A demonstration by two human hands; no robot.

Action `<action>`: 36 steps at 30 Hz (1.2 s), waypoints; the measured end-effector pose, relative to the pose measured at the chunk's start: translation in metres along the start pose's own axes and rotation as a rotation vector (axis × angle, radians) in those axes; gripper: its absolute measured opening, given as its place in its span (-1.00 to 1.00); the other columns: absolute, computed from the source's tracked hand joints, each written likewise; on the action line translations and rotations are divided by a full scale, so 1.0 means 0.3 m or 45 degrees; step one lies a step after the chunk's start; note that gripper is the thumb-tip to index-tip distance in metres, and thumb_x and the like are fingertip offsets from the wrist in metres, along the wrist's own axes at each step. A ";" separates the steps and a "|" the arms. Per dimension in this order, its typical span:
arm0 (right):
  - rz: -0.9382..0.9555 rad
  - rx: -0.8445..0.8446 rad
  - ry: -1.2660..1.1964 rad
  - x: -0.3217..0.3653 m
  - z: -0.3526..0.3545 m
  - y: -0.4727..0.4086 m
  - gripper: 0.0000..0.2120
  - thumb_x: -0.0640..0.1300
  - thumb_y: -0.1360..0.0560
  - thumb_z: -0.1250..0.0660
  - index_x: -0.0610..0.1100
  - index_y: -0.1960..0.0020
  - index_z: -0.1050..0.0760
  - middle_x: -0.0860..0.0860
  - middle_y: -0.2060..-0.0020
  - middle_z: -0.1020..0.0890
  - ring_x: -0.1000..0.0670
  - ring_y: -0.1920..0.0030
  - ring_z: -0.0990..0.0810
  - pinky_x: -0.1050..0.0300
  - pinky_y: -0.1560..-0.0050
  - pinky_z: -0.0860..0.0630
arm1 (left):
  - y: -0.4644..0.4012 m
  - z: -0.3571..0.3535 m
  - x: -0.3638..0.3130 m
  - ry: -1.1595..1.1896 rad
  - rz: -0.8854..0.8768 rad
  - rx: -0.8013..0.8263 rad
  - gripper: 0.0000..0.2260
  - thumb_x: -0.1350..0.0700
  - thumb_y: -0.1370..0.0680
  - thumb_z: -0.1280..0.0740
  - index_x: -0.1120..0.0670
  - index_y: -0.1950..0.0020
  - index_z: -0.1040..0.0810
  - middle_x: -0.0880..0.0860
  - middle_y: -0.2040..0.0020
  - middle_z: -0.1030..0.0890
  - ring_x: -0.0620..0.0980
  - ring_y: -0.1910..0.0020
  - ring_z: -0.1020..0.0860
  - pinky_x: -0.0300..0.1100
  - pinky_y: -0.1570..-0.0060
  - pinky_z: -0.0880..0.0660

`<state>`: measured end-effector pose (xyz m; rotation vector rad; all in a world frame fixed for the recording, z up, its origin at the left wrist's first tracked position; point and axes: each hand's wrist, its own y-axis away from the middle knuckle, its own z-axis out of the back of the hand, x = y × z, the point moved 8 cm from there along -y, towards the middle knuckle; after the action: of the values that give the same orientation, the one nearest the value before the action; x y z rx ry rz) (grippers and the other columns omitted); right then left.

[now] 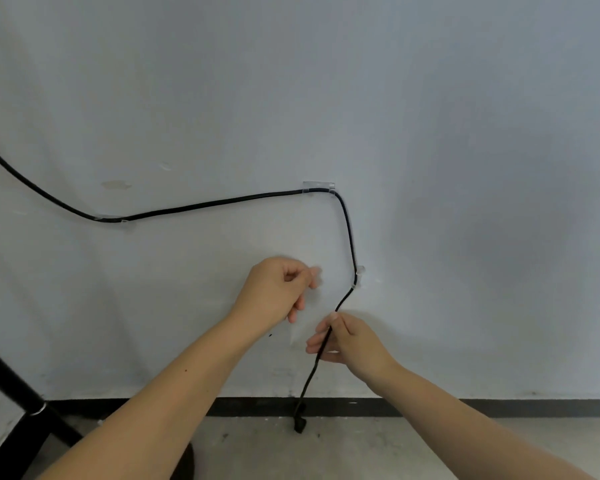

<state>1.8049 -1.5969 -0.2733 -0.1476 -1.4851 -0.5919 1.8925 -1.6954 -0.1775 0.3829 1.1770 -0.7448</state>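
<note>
A black cable (222, 202) runs across the pale wall (430, 133) from the upper left. It passes through clear clips at the left (113, 219), at the top of a bend (318, 187) and lower right (358, 277). Below the last clip my right hand (350, 341) pinches the hanging cable between thumb and fingers. The cable's plug end (299, 424) dangles down to the floor. My left hand (281, 289) is raised beside the wall, left of the lower clip, fingers curled and pinching a small clear piece (315, 276) that is blurred.
A black skirting strip (499, 407) runs along the wall's foot above a grey concrete floor (361, 452). A black metal stand leg (18, 393) slants across the lower left corner.
</note>
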 end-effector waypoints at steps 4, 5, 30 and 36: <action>-0.112 0.147 0.206 -0.047 -0.021 0.037 -0.68 -0.15 -0.65 -0.01 -0.16 0.15 -0.45 -0.16 0.13 -0.67 -0.05 0.13 -0.67 0.19 0.06 -0.60 | 0.108 -0.048 0.224 -0.405 0.325 0.501 -0.81 0.16 -0.57 -0.19 0.14 -0.03 -0.58 -0.04 0.52 -0.55 -0.15 0.64 -0.48 -0.30 0.57 -0.43; -0.142 0.185 0.205 -0.057 -0.027 0.045 -0.68 -0.15 -0.65 -0.02 -0.17 0.15 -0.47 -0.17 0.11 -0.68 -0.04 0.11 -0.68 0.21 0.07 -0.61 | 0.153 -0.070 0.299 -0.487 0.410 0.617 -0.76 0.14 -0.58 -0.18 0.12 -0.20 -0.52 -0.03 0.45 -0.56 -0.15 0.62 -0.48 -0.31 0.56 -0.43; -0.556 -0.106 0.292 -0.403 -0.074 -0.166 -0.76 -0.17 -0.55 -0.25 -0.27 0.22 -0.53 -0.11 0.43 -0.62 0.01 0.53 -0.62 0.20 0.54 -0.58 | 0.210 -0.159 0.897 -0.364 0.687 0.222 -0.68 -0.02 -0.57 -0.20 0.07 0.22 -0.65 -0.05 0.37 -0.54 -0.10 0.47 -0.45 -0.26 0.46 -0.39; -0.456 -0.314 0.265 -0.439 -0.057 -0.170 -0.75 -0.14 -0.57 -0.23 -0.25 0.21 -0.54 -0.10 0.44 -0.61 0.04 0.61 -0.57 0.22 0.58 -0.55 | 0.166 -0.151 0.934 -0.212 0.634 -0.074 -0.72 0.03 -0.53 -0.29 0.15 0.27 -0.67 0.17 0.22 -0.69 0.10 0.21 -0.60 -0.13 0.15 -0.47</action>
<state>1.8003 -1.6110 -0.4147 -0.0088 -1.2391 -1.0490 1.9485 -1.7221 -0.4588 0.5297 0.8927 -0.3016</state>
